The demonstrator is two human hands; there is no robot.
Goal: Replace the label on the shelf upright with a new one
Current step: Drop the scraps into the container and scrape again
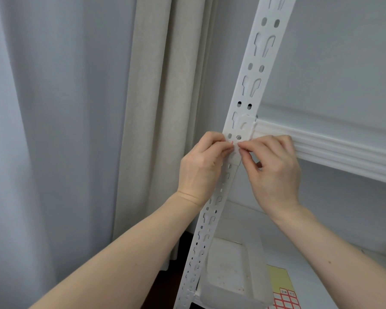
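Here both hands pinch the label on the upright.

The small white label with red markings is lying almost wholly hidden under the fingertips of the left hand and right hand; its text is showing too small to read. The white perforated metal shelf upright is running off the top and bottom edges. The yellow sheet of red-bordered stickers is being cut off by the bottom edge, partly covered by the translucent plastic tray.
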